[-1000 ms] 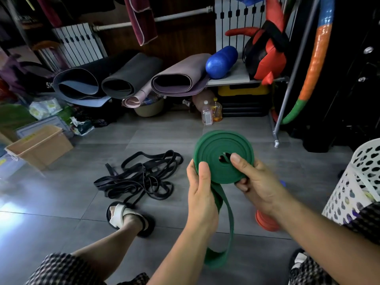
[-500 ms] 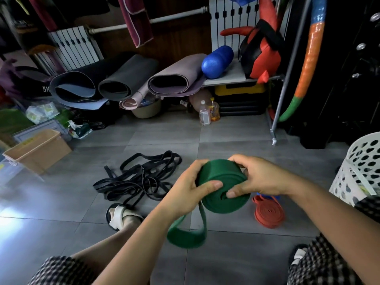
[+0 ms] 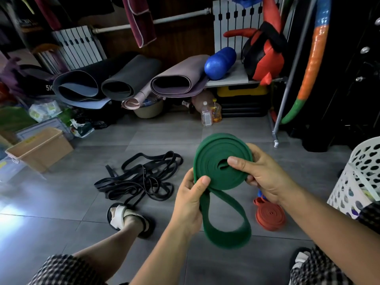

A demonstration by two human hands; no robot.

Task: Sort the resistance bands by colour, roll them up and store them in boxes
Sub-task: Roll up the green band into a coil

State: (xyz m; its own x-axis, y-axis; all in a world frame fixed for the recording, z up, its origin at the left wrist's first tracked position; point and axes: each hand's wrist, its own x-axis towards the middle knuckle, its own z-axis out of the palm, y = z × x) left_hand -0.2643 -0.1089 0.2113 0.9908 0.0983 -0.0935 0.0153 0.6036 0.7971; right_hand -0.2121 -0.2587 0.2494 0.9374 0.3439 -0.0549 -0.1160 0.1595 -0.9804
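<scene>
A green resistance band is wound into a flat coil, its face turned toward me, with a loose loop hanging below. My right hand grips the coil's right side, thumb pressed near its centre. My left hand pinches the band where the loose tail leaves the coil. A tangle of black bands lies on the grey floor to the left. A rolled red band lies on the floor under my right forearm, with a bit of blue band beside it.
A tan box and a clear plastic box sit at the far left. A white perforated basket stands at the right. Rolled mats, bottles and a metal rack leg line the back. My sandalled foot is near the black bands.
The coil has been turned from edge-on back to face me and lifted slightly. The hanging green loop has swung from the left to below the coil.
</scene>
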